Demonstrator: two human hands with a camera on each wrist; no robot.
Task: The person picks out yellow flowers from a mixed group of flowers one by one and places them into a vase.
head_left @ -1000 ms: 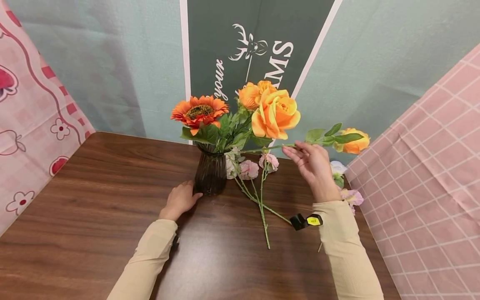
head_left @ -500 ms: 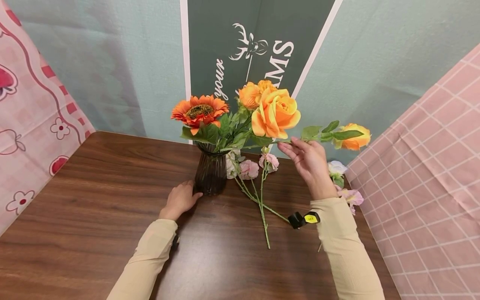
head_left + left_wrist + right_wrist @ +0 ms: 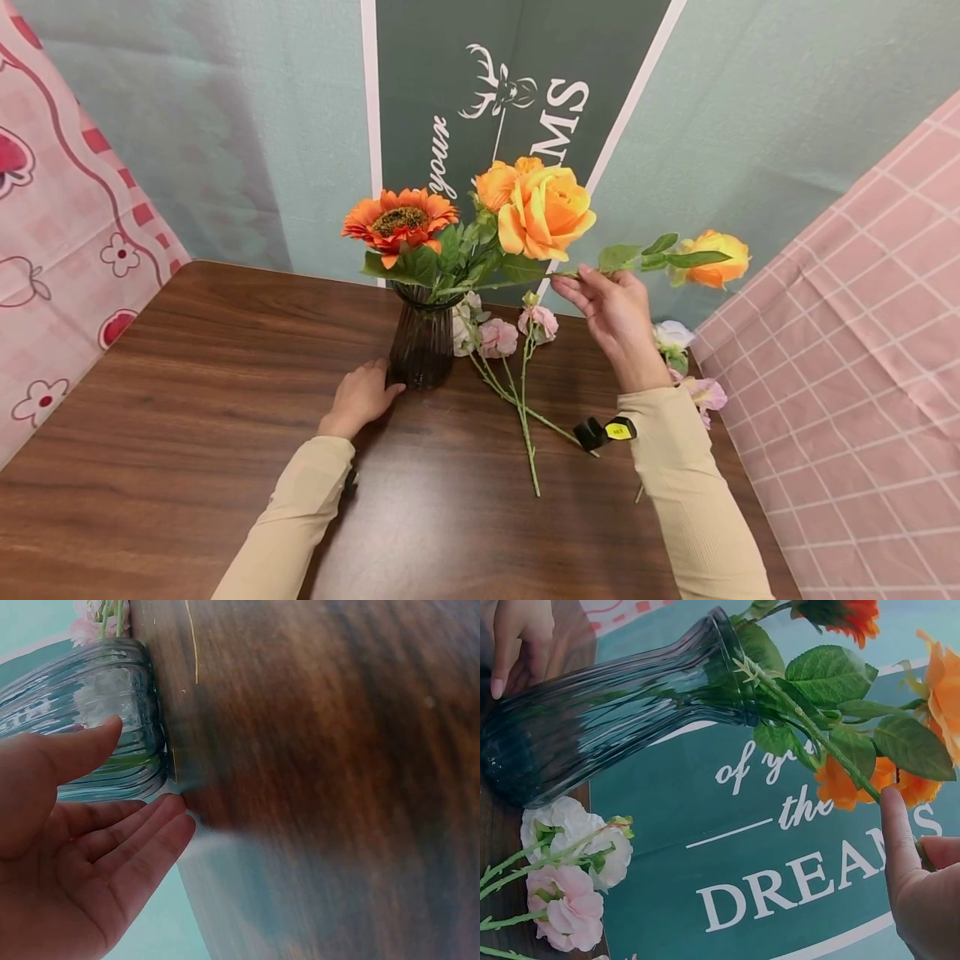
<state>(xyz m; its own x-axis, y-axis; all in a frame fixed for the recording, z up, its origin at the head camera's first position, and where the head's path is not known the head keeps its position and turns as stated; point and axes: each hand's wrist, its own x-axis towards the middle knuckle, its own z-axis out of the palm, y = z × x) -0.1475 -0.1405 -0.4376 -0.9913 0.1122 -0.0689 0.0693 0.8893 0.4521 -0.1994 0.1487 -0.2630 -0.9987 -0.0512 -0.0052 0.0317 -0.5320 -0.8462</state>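
A dark ribbed glass vase [image 3: 422, 346] stands on the table, holding an orange sunflower [image 3: 400, 222] and other orange blooms. Beside its base rests my left hand [image 3: 362, 398]; in the left wrist view the fingers are fairly straight, and the thumb overlaps the glass. My right hand [image 3: 618, 321] pinches a long green stem [image 3: 810, 724] to the right of the vase. The stem slants across, its lower end at the vase mouth. Beyond the hand it carries leaves and a yellow-orange rose [image 3: 716, 260]. A large orange rose [image 3: 547, 215] stands just above the fingers.
Pink flowers [image 3: 498, 337] and white flowers [image 3: 604, 847] lie right of the vase, their crossed stems reaching forward. A white flower [image 3: 673, 335] and a lilac flower [image 3: 705, 393] lie near the right wall. A printed cloth [image 3: 517, 50] hangs behind the table.
My right hand has moved a little left and up with the stem, whose lower end shifted left at the vase mouth. The large rose shifted slightly up. My left hand stayed put.
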